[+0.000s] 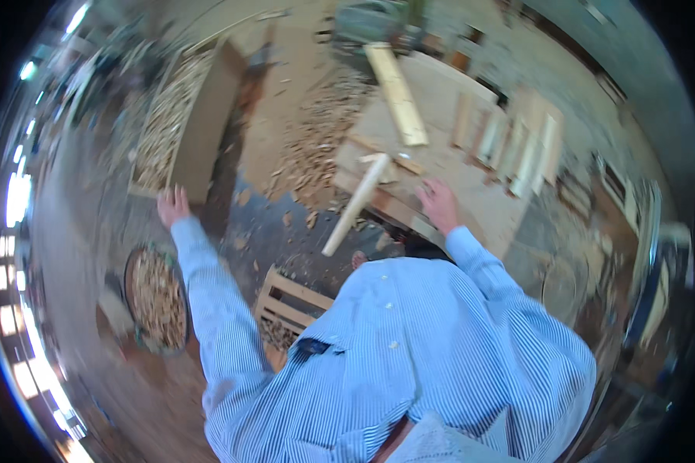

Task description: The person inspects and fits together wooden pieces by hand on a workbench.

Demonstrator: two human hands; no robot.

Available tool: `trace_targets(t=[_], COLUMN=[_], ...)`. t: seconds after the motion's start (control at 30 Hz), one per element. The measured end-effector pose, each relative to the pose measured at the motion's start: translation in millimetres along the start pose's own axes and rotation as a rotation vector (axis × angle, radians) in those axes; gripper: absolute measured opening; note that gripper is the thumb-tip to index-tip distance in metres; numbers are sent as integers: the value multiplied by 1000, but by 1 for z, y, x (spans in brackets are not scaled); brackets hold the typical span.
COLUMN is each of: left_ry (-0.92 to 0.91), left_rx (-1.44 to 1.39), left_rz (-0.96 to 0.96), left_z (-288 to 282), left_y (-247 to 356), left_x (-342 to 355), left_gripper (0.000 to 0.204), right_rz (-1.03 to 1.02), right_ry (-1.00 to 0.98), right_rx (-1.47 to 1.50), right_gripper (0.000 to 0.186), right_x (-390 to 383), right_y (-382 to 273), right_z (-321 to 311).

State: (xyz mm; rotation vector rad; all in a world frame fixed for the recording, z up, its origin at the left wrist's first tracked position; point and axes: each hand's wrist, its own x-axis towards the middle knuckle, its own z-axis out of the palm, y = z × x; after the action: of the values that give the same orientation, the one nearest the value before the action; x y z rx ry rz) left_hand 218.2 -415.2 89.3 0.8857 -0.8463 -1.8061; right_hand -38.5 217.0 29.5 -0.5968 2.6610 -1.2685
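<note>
We get strong glare from the windows (27, 378) along the left rim, their panes burnt white with blue fringing. The wall (641, 85) at upper right sits dimmer. Fisheye curvature bends everything toward black corners. We find the left-hand floor (69, 255) smeared, while the striped shirt (440, 347) stays comparatively crisp and evenly lit.

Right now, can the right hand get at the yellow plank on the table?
Probably yes: the right hand is at the table, and the plank lies ahead of it. Only a small offcut shows between, apparently too low to block.
</note>
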Motion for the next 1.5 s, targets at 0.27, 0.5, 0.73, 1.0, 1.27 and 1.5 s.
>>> trace_targets(t=[0.27, 0.5, 0.73, 1.0, 1.27, 1.5], left_ry=[-205, -637, -770, -783, -789, -779], left_rx=[650, 1210, 1918, 1922, 1944, 1900], left_rz=[-407, 64, -47, -48, -82, -52], left_z=[28, 108, 150, 148, 168, 210], left_y=[-261, -283, -286, -292, -301, -318], left_x=[-200, -303, -305, -300, -295, -290], left_gripper=[23, 43, 64, 67, 64, 67], right_rz=[83, 331, 190, 197, 112, 139], right_ry=[256, 80, 87, 9, 33, 23], right_rx=[-421, -513, -268, -197, -152, -198], right_gripper=[34, 32, 26, 29, 30, 26], right_x=[114, 190, 231, 293, 319, 355], right_y=[54, 83, 59, 37, 45, 58], right_z=[-69, -53, -1, 47, 40, 23])
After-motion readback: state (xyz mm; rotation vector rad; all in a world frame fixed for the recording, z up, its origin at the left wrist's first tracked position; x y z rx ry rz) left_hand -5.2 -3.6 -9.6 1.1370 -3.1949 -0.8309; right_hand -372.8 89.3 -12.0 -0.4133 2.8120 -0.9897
